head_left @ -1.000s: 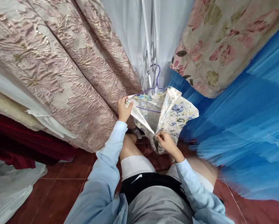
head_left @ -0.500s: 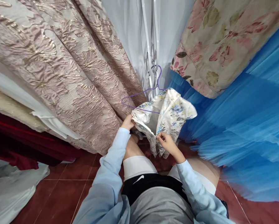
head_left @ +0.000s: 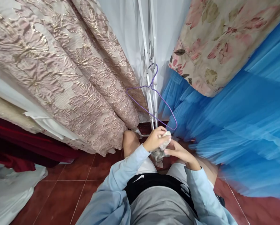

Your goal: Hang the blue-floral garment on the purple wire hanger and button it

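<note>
Bunched between my two hands is a whitish floral garment (head_left: 164, 143), its lower part hanging down between my knees. My left hand (head_left: 155, 139) grips its top from the left, fingers curled over the cloth. From the right, my right hand (head_left: 181, 153) pinches the same bundle with thumb and fingers; part of the grip is hidden by cloth. Just above the hands a bare purple wire hanger (head_left: 164, 100) hangs tilted, its hook up by the white metal bars (head_left: 151, 40). The hanger's lower right corner is close to my left fingertips; whether they touch I cannot tell.
Long pink-gold brocade fabric (head_left: 79, 84) hangs at the left, with dark red cloth (head_left: 11, 147) beyond it. On the right hang a floral-print cloth (head_left: 215, 59) and blue tulle (head_left: 243, 125). Red tiles (head_left: 69, 193) cover the floor below.
The garment has come off the purple hanger and is now gathered into a bundle lower down. My left hand has moved right, close to my right hand. The hanger now tilts down to the right.
</note>
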Demonstrator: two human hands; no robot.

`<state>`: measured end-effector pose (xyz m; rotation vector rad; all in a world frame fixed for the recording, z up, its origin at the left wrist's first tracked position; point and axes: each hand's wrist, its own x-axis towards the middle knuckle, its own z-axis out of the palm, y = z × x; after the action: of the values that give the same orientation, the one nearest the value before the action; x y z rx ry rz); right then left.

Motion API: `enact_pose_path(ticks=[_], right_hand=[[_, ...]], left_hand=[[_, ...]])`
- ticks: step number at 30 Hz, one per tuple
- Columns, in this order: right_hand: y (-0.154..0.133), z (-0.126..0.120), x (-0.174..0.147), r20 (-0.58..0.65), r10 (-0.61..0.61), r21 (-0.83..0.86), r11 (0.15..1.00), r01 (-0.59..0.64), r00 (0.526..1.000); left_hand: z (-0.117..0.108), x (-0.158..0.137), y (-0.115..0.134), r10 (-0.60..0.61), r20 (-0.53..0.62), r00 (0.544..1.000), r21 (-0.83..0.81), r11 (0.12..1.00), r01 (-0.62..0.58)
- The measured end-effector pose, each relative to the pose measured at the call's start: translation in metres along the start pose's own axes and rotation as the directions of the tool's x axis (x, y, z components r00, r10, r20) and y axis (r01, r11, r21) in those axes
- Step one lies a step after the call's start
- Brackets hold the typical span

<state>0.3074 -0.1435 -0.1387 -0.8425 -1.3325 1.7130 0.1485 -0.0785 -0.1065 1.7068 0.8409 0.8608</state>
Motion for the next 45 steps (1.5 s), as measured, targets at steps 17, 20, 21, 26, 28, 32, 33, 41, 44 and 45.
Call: enact_pose_path(ticks=[17, 20, 21, 26, 28, 32, 33, 41, 44, 45], right_hand=[[-0.112, -0.031, -0.021, -0.128, -0.123, -0.455, 0.889, 0.052, 0.984], [-0.125, -0.044, -0.001, -0.184, -0.265, -0.458, 0.875, 0.155, 0.947], [-0.129, -0.05, 0.007, -0.209, -0.324, -0.459, 0.866, 0.201, 0.923], [-0.149, -0.082, 0.054, -0.273, -0.536, -0.511, 0.784, 0.352, 0.799], [-0.153, -0.086, 0.076, -0.25, -0.522, -0.515, 0.785, 0.345, 0.816], [-0.152, -0.07, 0.118, -0.29, -0.412, -0.416, 0.867, 0.274, 0.864], [-0.151, -0.064, 0.125, -0.308, -0.366, -0.364, 0.898, 0.247, 0.878], [-0.147, -0.066, 0.13, -0.39, -0.214, -0.216, 0.967, 0.136, 0.896], [-0.153, -0.081, 0.124, -0.338, -0.182, -0.254, 0.962, 0.097, 0.923], [-0.155, -0.083, 0.123, -0.324, -0.172, -0.267, 0.96, 0.084, 0.93]], left_hand=[[-0.032, -0.029, -0.026, -0.133, 0.495, 0.858, -0.129, 0.966, 0.224], [-0.057, -0.016, -0.028, -0.079, 0.418, 0.905, 0.178, 0.984, 0.003], [-0.066, -0.013, -0.028, -0.051, 0.395, 0.917, 0.285, 0.956, -0.07], [-0.104, -0.02, -0.034, 0.002, 0.211, 0.978, 0.522, 0.845, -0.114], [-0.116, -0.03, -0.037, 0.008, 0.071, 0.997, 0.479, 0.877, -0.041], [-0.137, -0.045, -0.035, 0.004, -0.099, 0.995, 0.423, 0.906, 0.039], [-0.142, -0.047, -0.033, 0.012, -0.116, 0.993, 0.418, 0.908, 0.038], [-0.195, -0.043, -0.026, -0.066, 0.0, 0.998, 0.635, 0.771, 0.051], [-0.23, -0.021, -0.029, -0.058, -0.015, 0.998, 0.797, 0.602, 0.047], [-0.242, -0.011, -0.028, -0.03, -0.057, 0.998, 0.836, 0.546, 0.064]])
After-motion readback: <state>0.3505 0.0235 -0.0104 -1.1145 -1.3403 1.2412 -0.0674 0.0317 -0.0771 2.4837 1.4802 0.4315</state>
